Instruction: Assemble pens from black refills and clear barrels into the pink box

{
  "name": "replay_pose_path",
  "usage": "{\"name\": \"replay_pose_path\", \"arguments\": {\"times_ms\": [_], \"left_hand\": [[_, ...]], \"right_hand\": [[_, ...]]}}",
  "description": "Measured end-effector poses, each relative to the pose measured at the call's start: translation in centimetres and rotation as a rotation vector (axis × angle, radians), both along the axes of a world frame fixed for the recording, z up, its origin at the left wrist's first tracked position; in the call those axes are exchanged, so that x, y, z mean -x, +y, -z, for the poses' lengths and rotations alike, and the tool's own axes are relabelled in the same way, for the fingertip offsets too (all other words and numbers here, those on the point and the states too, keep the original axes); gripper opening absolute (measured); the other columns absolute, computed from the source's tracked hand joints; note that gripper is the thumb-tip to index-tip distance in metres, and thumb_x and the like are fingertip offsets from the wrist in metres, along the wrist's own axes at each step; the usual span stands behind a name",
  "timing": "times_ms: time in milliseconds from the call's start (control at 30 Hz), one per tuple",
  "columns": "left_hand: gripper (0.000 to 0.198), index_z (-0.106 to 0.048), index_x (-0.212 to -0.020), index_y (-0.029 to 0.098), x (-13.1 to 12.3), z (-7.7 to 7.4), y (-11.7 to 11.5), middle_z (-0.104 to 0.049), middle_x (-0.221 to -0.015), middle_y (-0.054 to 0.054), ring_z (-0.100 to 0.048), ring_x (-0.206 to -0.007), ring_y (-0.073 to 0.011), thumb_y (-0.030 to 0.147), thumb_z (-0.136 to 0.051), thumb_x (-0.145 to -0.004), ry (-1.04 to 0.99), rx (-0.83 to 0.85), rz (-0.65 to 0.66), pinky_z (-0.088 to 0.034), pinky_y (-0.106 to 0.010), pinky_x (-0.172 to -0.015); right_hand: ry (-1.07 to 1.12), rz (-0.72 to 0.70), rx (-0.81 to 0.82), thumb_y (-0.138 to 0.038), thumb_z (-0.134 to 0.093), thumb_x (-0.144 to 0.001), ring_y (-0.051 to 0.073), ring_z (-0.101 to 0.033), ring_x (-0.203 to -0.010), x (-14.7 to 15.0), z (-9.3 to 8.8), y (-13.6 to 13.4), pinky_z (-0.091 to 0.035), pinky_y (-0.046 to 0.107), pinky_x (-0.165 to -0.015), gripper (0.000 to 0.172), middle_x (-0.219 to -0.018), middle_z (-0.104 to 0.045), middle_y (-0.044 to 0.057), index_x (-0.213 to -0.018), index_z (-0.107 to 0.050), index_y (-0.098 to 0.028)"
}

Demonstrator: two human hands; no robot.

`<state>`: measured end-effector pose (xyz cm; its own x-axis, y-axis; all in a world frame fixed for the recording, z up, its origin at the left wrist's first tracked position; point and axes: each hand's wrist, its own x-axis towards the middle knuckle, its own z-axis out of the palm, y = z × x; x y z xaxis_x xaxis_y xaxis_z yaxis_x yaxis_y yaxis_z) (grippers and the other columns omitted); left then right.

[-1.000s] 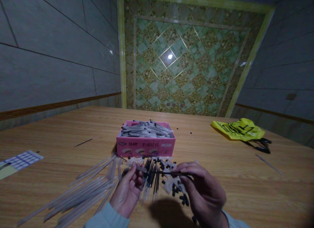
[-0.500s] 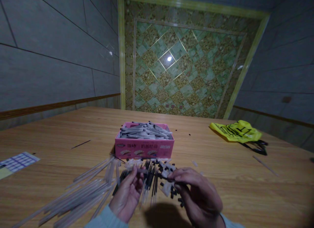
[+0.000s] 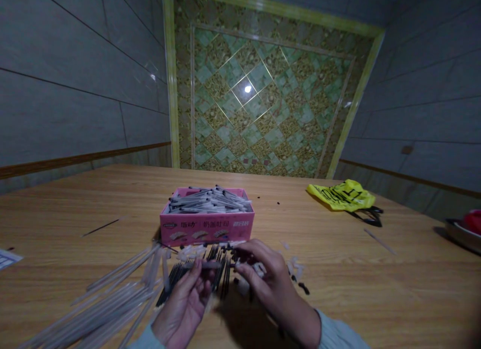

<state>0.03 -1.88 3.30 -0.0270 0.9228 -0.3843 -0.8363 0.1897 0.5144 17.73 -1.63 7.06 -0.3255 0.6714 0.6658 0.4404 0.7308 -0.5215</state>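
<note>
My left hand (image 3: 188,296) is closed, with thumb and fingers pinching a pen barrel (image 3: 211,265) that lies level and looks dark inside. To its right, my right hand (image 3: 272,276) has thumb and forefinger brought together over the small parts; what they pinch is too small to make out. Below and between the hands lie many thin black pen refills (image 3: 176,279). Small white and black pen parts (image 3: 243,287) are scattered by my right fingers. Clear empty pen barrels (image 3: 108,309) are heaped to the left of my left hand.
Behind the hands stands a pink box (image 3: 206,230) full of pens (image 3: 210,200). A yellow bag (image 3: 341,195) with black handles lies at the back right. A lone refill (image 3: 100,227) rests at left, a lone barrel (image 3: 379,241) at right. A bowl (image 3: 464,236) shows at the right edge.
My right hand has moved from the pen's end to the small parts, its fingers now pinched there. My left hand keeps its hold on the pen. The view has turned right, bringing in the bowl.
</note>
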Motion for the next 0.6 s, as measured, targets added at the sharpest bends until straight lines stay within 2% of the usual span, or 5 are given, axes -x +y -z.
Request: {"name": "replay_pose_path", "arguments": {"times_ms": [133,233,367,467,600], "left_hand": [[0.015,-0.061,-0.081,0.010,0.2,0.2,0.6,-0.071,-0.067,-0.006,-0.068,-0.054,-0.0114,0.003,-0.048,-0.085,-0.003,0.022,-0.070,-0.055,-0.016,-0.045],[0.016,-0.060,-0.083,0.010,0.2,0.4,0.8,-0.071,-0.068,-0.006,-0.068,-0.055,-0.0118,0.001,-0.048,-0.085,0.006,0.011,-0.077,-0.056,-0.017,-0.047],[0.015,-0.061,-0.083,0.010,0.2,0.5,0.8,-0.071,-0.068,-0.006,-0.068,-0.055,-0.0116,0.002,-0.048,-0.085,0.036,-0.022,-0.074,-0.056,-0.017,-0.047],[0.014,-0.061,-0.082,0.010,0.2,0.6,0.8,-0.072,-0.068,-0.006,-0.068,-0.055,-0.0115,0.002,-0.049,-0.085,0.050,-0.028,-0.075,-0.056,-0.017,-0.048],[0.015,-0.062,-0.079,0.009,0.2,0.7,0.8,-0.071,-0.068,-0.007,-0.068,-0.056,-0.0123,0.001,-0.051,-0.083,0.049,-0.016,-0.062,-0.056,-0.016,-0.048]], "right_hand": [[-0.402,0.247,0.111,-0.015,-0.060,-0.078,0.020,-0.056,-0.084,-0.5,2.1,1.3,-0.042,0.029,-0.069,0.009,-0.087,-0.063,0.005,-0.085,-0.065,-0.020],[-0.546,0.340,0.163,-0.021,-0.064,-0.074,0.021,-0.053,-0.085,-0.3,4.1,1.6,-0.040,0.029,-0.068,0.006,-0.091,-0.061,0.006,-0.080,-0.062,-0.019],[-0.579,0.363,0.158,-0.023,-0.066,-0.072,0.023,-0.051,-0.090,0.2,5.8,1.5,-0.038,0.030,-0.071,0.011,-0.095,-0.059,0.008,-0.080,-0.061,-0.018],[-0.603,0.349,0.127,-0.017,-0.058,-0.077,0.022,-0.052,-0.087,0.5,6.2,1.6,-0.036,0.030,-0.069,0.002,-0.090,-0.059,0.007,-0.077,-0.061,-0.017],[-0.622,0.336,0.097,-0.015,-0.054,-0.078,0.020,-0.052,-0.082,0.6,6.4,1.8,-0.035,0.029,-0.065,0.008,-0.086,-0.059,0.007,-0.074,-0.061,-0.017]]}}
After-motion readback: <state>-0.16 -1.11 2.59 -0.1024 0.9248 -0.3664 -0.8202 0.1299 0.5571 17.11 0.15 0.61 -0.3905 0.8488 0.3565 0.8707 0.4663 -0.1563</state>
